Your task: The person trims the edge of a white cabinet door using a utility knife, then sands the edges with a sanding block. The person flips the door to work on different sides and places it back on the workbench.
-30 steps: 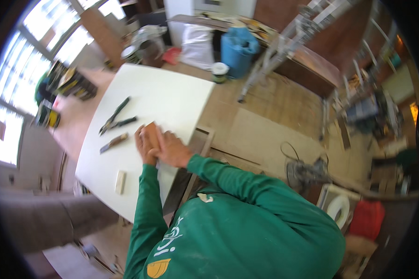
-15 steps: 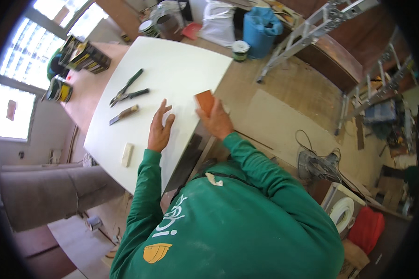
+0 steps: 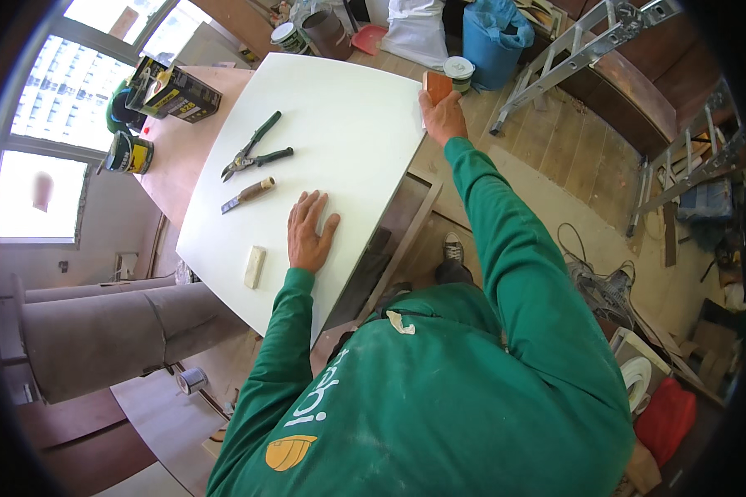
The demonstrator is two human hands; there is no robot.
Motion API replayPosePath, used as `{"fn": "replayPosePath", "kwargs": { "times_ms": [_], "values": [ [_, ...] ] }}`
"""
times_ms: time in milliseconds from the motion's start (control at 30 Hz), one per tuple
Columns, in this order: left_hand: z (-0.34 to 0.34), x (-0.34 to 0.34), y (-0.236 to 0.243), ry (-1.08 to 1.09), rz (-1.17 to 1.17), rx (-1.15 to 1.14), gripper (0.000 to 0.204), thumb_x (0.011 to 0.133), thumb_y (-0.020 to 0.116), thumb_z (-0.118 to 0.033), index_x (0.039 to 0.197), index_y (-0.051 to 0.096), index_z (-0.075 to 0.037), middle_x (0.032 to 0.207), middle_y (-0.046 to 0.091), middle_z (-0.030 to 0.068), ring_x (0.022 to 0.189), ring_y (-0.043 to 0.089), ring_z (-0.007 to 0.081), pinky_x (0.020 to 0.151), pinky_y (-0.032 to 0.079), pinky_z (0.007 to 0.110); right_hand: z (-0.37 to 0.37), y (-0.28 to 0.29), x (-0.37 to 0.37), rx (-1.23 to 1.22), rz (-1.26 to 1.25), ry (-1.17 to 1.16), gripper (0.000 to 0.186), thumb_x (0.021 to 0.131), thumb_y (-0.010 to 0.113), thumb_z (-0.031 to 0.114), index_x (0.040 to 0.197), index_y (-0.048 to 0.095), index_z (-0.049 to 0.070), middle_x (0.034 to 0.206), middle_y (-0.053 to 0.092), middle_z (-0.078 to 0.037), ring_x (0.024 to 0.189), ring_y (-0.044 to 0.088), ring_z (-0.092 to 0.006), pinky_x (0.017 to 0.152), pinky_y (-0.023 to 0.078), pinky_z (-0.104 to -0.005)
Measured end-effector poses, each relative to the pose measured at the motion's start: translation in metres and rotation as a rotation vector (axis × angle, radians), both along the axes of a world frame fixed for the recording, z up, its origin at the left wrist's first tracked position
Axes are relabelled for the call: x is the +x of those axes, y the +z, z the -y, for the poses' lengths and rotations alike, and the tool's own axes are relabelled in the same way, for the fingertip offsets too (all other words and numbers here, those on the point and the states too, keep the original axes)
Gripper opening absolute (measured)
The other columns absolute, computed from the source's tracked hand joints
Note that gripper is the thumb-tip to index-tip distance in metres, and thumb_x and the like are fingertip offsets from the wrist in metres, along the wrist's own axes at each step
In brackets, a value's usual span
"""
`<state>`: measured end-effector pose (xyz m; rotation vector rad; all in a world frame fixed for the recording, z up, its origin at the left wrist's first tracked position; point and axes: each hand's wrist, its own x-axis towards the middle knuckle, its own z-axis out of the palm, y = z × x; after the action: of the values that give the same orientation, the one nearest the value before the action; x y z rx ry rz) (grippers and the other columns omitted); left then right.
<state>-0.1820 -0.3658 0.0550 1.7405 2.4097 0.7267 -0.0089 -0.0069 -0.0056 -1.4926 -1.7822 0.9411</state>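
My left hand (image 3: 308, 234) lies flat on the white tabletop panel (image 3: 340, 116), fingers stretched out, holding nothing. Out at the panel's far right corner, my right hand (image 3: 446, 118) grips an orange-brown sanding block (image 3: 437, 86) against the right edge; the hand partly hides it. Left of centre on the panel lie green-handled snips (image 3: 259, 151) with their handles spread. Just below them is a chisel (image 3: 249, 195) with a wooden handle. A small off-white block (image 3: 254, 267) rests to the left of my left hand.
Cans and a tin (image 3: 182, 93) stand on a pinkish board at the left. Beyond the panel's far right are a lidded bucket (image 3: 458, 73), a blue bag (image 3: 491, 50) and a stepladder (image 3: 588, 54). A large grey roll (image 3: 116, 335) lies lower left; cables (image 3: 597, 282) lie right.
My right hand has moved away from me with the sanding block, along the panel's right edge to its far corner. My left hand has come down flat on the panel. The view has shifted.
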Motion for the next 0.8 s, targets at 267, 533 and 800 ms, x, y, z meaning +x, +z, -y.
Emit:
{"fn": "replayPosePath", "kwargs": {
  "times_ms": [267,533,800],
  "values": [
    [0.008,-0.001,-0.004,0.048,-0.001,-0.028,0.057,0.108,0.069,-0.043,0.152,0.066,-0.007,0.161,0.058,0.0178,0.159,0.043,0.0394,0.133,0.029,0.054,0.193,-0.008,0.013,0.029,-0.162,0.209,0.091,0.108,0.057,0.063,0.148,0.031,-0.015,0.135,0.058,-0.048,0.117,0.066,-0.0606,0.101,0.055,-0.0617],
    [0.006,-0.002,-0.002,0.021,-0.024,-0.055,0.056,0.108,0.069,-0.046,0.15,0.067,-0.009,0.161,0.057,0.0179,0.159,0.043,0.0394,0.133,0.028,0.054,0.013,-0.006,0.004,-0.145,-0.161,-0.043,0.07,0.111,0.059,0.05,0.134,0.039,-0.013,0.115,0.07,-0.039,0.101,0.074,-0.0539,0.084,0.059,-0.0584],
    [0.01,-0.001,-0.001,0.037,-0.043,-0.041,0.057,0.108,0.068,-0.047,0.15,0.068,-0.009,0.16,0.058,0.0187,0.159,0.043,0.0401,0.133,0.029,0.055,0.179,0.015,0.007,-0.14,-0.244,0.241,0.081,0.109,0.062,0.053,0.138,0.034,-0.017,0.131,0.06,-0.046,0.116,0.067,-0.0581,0.098,0.055,-0.0603]
  ]
}}
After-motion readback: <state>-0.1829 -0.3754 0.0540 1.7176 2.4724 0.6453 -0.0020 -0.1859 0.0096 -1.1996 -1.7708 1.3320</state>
